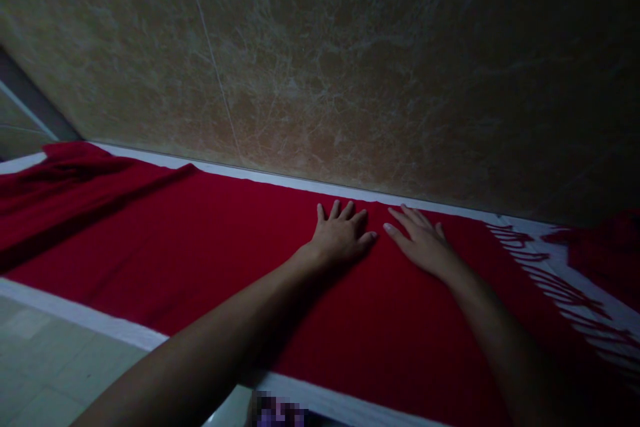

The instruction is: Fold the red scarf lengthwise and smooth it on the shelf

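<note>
Left hand (pixel 343 235) open, palm down on red cloth (pixel 150 233), fingers spread; right hand (pixel 423 243) open, palm down just beside, both near far edge, fringe (pixel 550 283) to right.

Fringed scarf (pixel 165 267), laid lengthwise on a flat surface (pixel 115 315), fringe at the right end, a bunched fold at the left end. Left hand (pixel 343 233) and right hand (pixel 423 240) on the scarf, side by side, just apart, both near its far edge. Tiled wall (pixel 320 67) behind the surface, along its length. Floor tiles (pixel 50 363) before the surface, at left. Further cloth (pixel 600 257) right of the fringe.
</note>
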A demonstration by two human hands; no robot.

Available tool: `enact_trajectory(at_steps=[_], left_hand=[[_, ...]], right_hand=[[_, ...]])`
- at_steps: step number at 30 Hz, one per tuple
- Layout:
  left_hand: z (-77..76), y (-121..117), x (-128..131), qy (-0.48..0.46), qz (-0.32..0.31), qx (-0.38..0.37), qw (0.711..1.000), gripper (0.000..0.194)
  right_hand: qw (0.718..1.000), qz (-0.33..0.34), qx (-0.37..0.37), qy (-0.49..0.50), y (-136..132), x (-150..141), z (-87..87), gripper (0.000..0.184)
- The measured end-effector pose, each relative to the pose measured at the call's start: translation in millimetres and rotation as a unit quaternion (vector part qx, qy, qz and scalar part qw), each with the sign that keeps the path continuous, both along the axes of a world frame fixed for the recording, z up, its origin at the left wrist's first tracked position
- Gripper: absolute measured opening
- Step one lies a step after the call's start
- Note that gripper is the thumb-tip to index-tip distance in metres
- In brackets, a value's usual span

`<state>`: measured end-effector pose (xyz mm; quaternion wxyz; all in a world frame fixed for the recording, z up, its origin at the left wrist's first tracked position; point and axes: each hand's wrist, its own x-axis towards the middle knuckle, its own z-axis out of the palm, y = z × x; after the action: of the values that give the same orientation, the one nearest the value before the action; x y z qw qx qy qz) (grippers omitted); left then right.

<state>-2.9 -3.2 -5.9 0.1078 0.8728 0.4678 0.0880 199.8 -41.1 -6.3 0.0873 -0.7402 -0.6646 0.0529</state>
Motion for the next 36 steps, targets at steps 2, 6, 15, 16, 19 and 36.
enact_trajectory(at_steps=[2,6,15,16,19,36], left_hand=[[-0.4,0.6,-0.1,0.000,0.001,-0.003,1.000,0.070],[-0.3,1.8,0.3,0.005,0.000,-0.006,1.000,0.071],[3.5,-0.3,0.0,0.006,-0.004,-0.011,1.000,0.072],[4.0,-0.7,0.1,0.007,-0.004,-0.011,1.000,0.073],[5.3,-1.7,1.0,0.009,-0.004,-0.019,1.000,0.074],[12.8,-9.3,1.5,-0.019,-0.005,-0.053,0.998,0.075]], right_hand=[[1.000,0.014,-0.018,-0.013,0.5,-4.3,-2.5,0.059],[0.999,-0.008,-0.025,-0.023,1.9,7.4,-4.9,0.060],[0.997,-0.073,-0.004,-0.017,7.1,33.1,-11.2,0.062],[0.997,-0.073,0.000,-0.016,7.7,33.6,-12.7,0.062],[0.997,-0.069,0.017,-0.012,8.7,35.9,-16.9,0.062],[0.997,-0.051,0.065,-0.007,7.9,44.1,-16.6,0.059]])
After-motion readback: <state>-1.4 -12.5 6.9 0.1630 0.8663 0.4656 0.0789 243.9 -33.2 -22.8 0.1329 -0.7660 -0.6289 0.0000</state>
